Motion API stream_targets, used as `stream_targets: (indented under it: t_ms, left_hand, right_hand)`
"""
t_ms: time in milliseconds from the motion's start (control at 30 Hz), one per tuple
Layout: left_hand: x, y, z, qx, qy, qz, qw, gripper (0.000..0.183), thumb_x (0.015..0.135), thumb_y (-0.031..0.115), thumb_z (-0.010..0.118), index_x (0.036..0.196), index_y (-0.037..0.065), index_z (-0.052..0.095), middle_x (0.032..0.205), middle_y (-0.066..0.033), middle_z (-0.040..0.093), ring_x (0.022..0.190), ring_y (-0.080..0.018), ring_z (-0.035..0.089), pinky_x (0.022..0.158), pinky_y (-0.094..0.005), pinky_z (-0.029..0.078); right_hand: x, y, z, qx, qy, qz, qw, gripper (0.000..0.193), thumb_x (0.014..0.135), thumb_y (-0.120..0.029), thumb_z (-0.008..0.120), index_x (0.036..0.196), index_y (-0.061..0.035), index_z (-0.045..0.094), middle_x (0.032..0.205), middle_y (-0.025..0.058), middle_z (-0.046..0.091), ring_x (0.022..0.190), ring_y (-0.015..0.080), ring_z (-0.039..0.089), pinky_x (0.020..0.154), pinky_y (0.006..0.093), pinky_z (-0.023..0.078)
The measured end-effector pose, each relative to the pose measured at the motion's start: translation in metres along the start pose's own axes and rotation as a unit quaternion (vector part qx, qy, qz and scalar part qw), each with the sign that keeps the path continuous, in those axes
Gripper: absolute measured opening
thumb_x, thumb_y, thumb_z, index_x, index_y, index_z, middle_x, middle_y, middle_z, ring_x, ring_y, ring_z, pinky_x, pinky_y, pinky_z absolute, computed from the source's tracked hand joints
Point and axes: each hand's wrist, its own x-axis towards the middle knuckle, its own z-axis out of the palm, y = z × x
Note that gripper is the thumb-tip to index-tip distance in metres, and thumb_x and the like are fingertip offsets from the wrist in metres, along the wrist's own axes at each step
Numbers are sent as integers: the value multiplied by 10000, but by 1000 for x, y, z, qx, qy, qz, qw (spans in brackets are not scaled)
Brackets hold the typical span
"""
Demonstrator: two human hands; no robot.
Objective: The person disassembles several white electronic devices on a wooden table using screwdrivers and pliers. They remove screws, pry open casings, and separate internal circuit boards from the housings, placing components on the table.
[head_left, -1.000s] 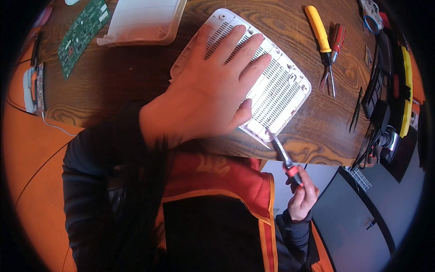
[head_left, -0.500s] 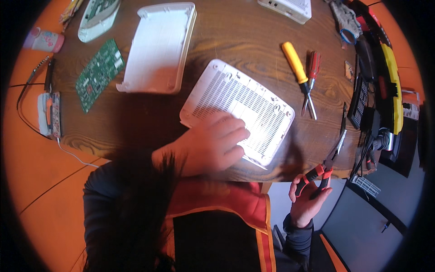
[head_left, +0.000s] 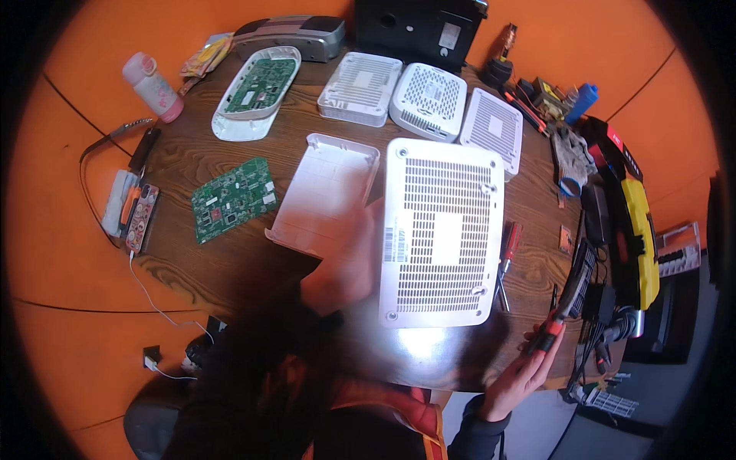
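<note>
My left hand (head_left: 341, 264), blurred by motion, grips the left edge of a white perforated plastic casing panel (head_left: 464, 295). The panel is raised above the table, its slotted, labelled side facing up. Its left edge hides some of my fingertips. At the table's right front edge, my right hand (head_left: 523, 372) is closed around pliers (head_left: 547, 337) with red and black handles, their jaws pointing up and away. Left of the panel, a white casing shell (head_left: 333, 172) lies with its hollow side up. A bare green circuit board (head_left: 234, 201) rests farther left.
White slotted devices (head_left: 360, 88) and an open casing with a circuit board (head_left: 264, 83) stand at the back. A red screwdriver (head_left: 512, 241) lies partly behind the panel. A yellow toolbox (head_left: 640, 238), cables and a glove (head_left: 573, 157) crowd the right edge.
The panel has come up off the table in my left hand and now shows its labelled side. The view takes in more of the table's back. My right hand keeps the pliers.
</note>
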Motion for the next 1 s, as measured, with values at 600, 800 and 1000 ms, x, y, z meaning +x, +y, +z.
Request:
stream_targets:
  t_ms: [600, 800, 1000]
  left_hand:
    - [-6, 16, -13, 93, 43, -43, 994, 685, 736, 36, 596, 1353, 56, 297, 1206, -116, 505, 1092, -236, 521, 934, -360, 441]
    - [-7, 21, -23, 102, 64, -58, 991, 657, 766, 45, 591, 1358, 76, 307, 1220, -127, 513, 1095, -253, 540, 923, -395, 477]
    - [-3, 24, -24, 148, 61, -64, 985, 683, 724, 21, 570, 1354, 60, 308, 1222, -138, 506, 1100, -259, 537, 911, -389, 487]
  right_hand:
    - [47, 43, -1, -488, -42, -103, 866, 479, 802, -166, 604, 1253, -110, 453, 1098, 163, 442, 1057, 329, 418, 889, 446, 306]
    - [56, 41, 7, -503, -29, -121, 855, 468, 779, -228, 654, 1197, -100, 488, 1056, 146, 477, 1019, 308, 453, 893, 412, 300]
    - [71, 17, 21, -526, -51, -114, 841, 361, 796, -216, 648, 1118, -83, 552, 1045, 128, 499, 1004, 294, 468, 856, 407, 332]
